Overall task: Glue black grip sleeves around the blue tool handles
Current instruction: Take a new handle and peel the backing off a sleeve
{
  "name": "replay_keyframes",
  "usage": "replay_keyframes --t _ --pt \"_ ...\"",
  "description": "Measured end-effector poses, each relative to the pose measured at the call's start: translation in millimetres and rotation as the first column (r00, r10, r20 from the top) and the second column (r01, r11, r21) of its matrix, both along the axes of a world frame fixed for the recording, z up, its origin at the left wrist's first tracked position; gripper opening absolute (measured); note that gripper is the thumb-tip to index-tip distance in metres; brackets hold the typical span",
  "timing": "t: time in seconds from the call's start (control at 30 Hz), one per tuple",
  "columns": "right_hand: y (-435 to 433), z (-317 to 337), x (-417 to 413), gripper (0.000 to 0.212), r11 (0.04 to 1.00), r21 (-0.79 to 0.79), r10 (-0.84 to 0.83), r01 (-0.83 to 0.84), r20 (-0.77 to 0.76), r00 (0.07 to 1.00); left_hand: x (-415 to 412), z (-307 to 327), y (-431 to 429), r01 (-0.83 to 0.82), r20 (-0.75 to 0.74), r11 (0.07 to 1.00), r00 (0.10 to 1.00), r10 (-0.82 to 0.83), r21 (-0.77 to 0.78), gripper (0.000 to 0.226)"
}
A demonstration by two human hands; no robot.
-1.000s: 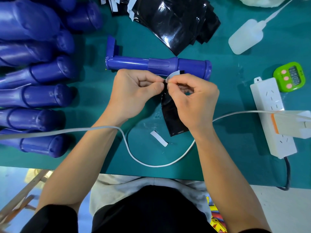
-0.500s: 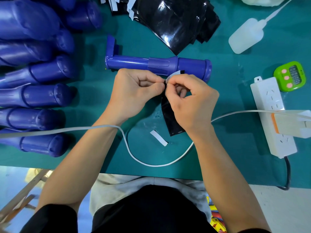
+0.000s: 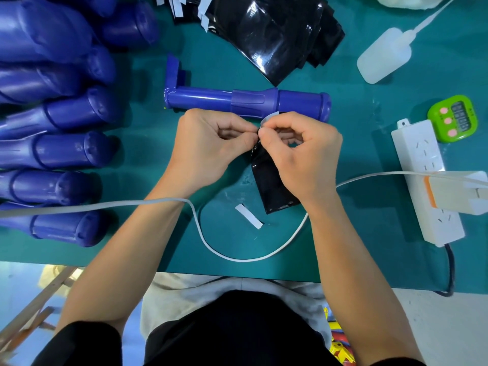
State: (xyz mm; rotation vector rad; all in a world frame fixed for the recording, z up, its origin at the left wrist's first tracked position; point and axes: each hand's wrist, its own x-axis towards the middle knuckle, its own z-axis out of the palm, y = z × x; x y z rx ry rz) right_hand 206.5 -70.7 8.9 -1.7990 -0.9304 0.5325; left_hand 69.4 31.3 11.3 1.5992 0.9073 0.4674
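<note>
The left hand [image 3: 208, 146] and right hand [image 3: 303, 157] both pinch the top edge of a black sleeve [image 3: 272, 180], just near of the blue handle [image 3: 248, 103]. Pulling its white tab [image 3: 268, 118] crookedly could tear it or crease the sleeve.

Glossy black sleeve [image 3: 272, 180] pinched upright, seemingly; blue handle [image 3: 245, 103] flat behind.

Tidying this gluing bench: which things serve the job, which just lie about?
Job: glossy black sleeve sheet, pinched by left hand and right hand; blue plastic tool handle; translucent nozzle bottle; black sleeve pile.
Lying about: green timer; white power strip; white cable; white paper strip.
</note>
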Motion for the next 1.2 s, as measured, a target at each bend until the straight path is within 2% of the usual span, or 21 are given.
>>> replay_keyframes --t 0.4,0.7,1.2 --pt "3.2 -2.9 10.4 0.016 0.996 -0.074 0.027 -0.041 -0.184 0.983 1.6 1.8 -2.8 0.008 -0.028 1.000 1.000 -0.007 0.024 0.031" --pt "5.0 -3.6 8.9 0.020 0.997 -0.055 0.034 -0.046 -0.213 0.976 2.0 1.0 -1.6 -0.024 -0.036 1.000 0.999 0.024 0.002 0.024" --pt "6.1 -3.4 2.7 0.016 0.998 -0.039 0.035 -0.042 -0.174 0.984 2.7 -1.5 0.5 -0.026 0.000 0.998 1.000 0.026 -0.054 0.020"
